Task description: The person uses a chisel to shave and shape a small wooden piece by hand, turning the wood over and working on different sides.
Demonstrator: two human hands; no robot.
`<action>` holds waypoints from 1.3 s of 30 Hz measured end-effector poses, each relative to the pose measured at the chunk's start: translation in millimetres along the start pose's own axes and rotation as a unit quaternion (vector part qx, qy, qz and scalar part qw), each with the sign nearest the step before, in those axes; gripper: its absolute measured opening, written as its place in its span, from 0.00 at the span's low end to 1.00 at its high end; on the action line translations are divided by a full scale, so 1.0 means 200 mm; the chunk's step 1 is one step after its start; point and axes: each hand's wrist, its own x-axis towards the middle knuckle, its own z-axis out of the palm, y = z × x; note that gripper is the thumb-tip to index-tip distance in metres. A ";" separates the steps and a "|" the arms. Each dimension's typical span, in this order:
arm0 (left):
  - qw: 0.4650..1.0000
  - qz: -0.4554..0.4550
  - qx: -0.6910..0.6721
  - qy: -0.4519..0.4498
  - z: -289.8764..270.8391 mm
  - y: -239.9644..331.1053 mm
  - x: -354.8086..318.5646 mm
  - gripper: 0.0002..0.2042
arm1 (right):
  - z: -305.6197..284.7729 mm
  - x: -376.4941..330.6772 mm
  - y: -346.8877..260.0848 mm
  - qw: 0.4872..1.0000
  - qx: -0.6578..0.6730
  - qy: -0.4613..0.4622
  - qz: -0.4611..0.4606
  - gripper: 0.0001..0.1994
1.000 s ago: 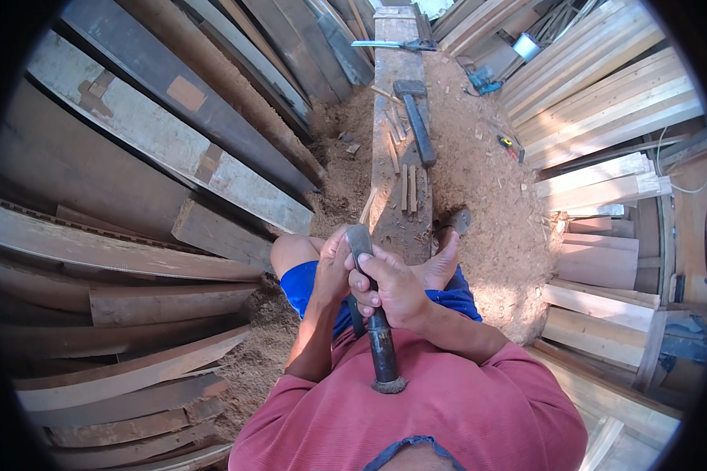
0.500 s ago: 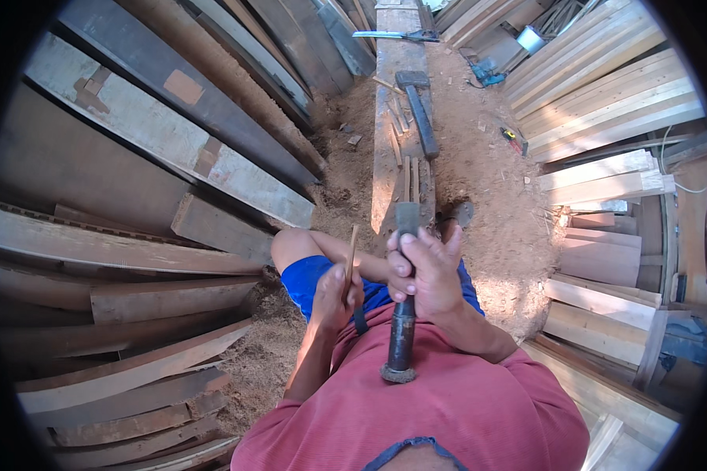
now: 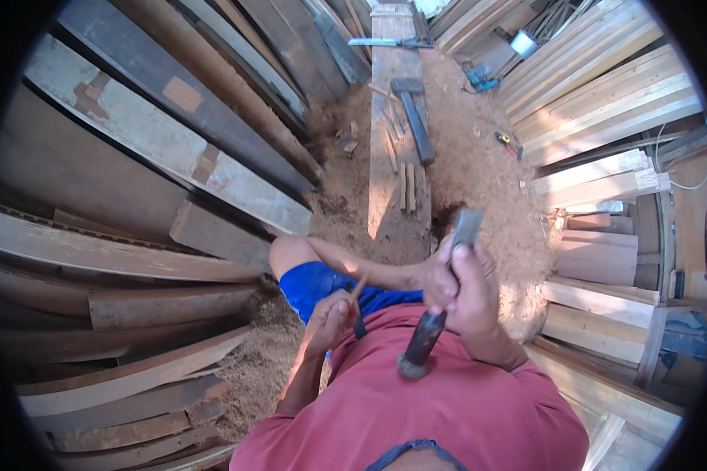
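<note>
right hand: blurred | wooden stick: lower end apparently hidden

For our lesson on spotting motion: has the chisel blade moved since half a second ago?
Yes, the chisel blade moved right, from overlapping the wooden bench in view to past its right edge.

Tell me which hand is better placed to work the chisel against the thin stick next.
Probably the right hand: its fingers are wrapped around the chisel, while the left hand is occupied holding the thin stick.
</note>
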 end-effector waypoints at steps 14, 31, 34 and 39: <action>0.997 -0.024 0.043 0.056 0.06 0.07 0.25 0.07 | -0.14 0.29 0.13 0.928 -0.372 -0.019 0.003 0.08; 0.943 -0.111 -0.309 0.050 -0.02 0.00 0.35 0.11 | -0.07 0.26 0.34 0.991 0.058 0.018 0.119 0.09; 0.974 -0.076 -0.163 0.139 0.02 0.05 0.38 0.11 | 0.02 0.20 0.37 0.976 0.024 -0.006 0.215 0.09; 0.980 0.018 0.127 0.150 0.02 0.15 0.29 0.12 | 0.07 0.14 0.34 0.975 0.007 -0.044 0.217 0.08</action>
